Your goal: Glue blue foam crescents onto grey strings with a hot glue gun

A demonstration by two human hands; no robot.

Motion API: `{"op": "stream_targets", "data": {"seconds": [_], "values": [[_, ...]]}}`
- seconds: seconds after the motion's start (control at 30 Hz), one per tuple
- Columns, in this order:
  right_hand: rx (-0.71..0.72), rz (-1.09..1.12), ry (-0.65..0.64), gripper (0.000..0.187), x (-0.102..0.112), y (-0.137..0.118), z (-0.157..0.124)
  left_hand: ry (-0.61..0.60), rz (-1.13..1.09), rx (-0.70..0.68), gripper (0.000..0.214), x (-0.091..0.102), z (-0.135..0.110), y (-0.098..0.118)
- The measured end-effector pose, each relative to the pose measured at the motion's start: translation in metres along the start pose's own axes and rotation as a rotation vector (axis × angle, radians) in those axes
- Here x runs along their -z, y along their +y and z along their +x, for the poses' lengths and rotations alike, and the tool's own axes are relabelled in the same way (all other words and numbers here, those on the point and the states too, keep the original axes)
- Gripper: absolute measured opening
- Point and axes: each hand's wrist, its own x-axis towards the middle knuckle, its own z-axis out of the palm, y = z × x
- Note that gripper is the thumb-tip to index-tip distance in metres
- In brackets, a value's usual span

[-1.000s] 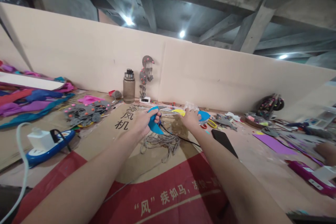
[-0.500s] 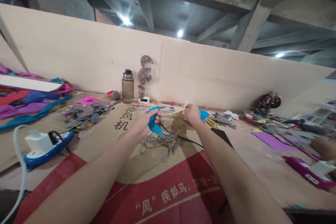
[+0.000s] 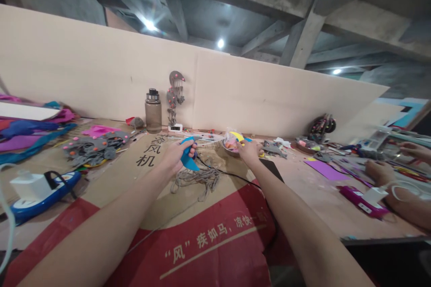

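Note:
My left hand (image 3: 182, 152) is closed around a piece of blue felt (image 3: 189, 161), whose lower end hangs out below the fingers. My right hand (image 3: 249, 149) reaches to a bowl (image 3: 232, 151) of colourful scraps and pinches a flat yellow piece (image 3: 237, 136), apparently felt, over its rim. A bit of blue shows behind the right hand. Beneath my left hand lies a loose tangle of grey yarn (image 3: 198, 180) on the cardboard (image 3: 215, 215), and a black cable (image 3: 232, 175) runs past it.
On the left are a blue power strip (image 3: 47, 195) and a heap of grey felt pieces with coloured dots (image 3: 97, 147). A bottle (image 3: 153, 114) stands near the back panel. At right, another person's hands (image 3: 380, 172) are beside a magenta power strip (image 3: 363, 202) and purple sheet (image 3: 325, 169).
The view has turned right, bringing more of the other person's hands in. The yellow piece, earlier stretched leftward from my right hand, now sits upright over the bowl. My left hand still grips the blue felt.

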Motion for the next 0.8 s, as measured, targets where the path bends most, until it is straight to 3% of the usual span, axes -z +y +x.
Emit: {"op": "stream_targets", "data": {"seconds": [0.2, 0.3, 0.43, 0.6, 0.8], "values": [[0.051, 0.063, -0.014, 0.029, 0.010, -0.042, -0.018, -0.017, 0.056, -0.011, 0.013, -0.006, -0.005, 0.001], [0.136, 0.388, -0.125, 0.028, 0.005, -0.074, -0.035, -0.028, 0.078, -0.050, 0.018, -0.008, -0.009, 0.001], [0.108, 0.830, -0.190, 0.026, -0.004, -0.105, -0.062, -0.054, 0.110, -0.081, 0.019, -0.006, -0.018, 0.002], [0.092, 0.915, -0.223, 0.026, -0.005, -0.103, -0.081, -0.036, 0.174, -0.130, 0.020, -0.006, -0.025, 0.002], [0.067, 0.895, -0.280, 0.030, -0.002, -0.092, -0.081, 0.034, 0.286, -0.216, 0.014, -0.007, -0.024, -0.012]]}}
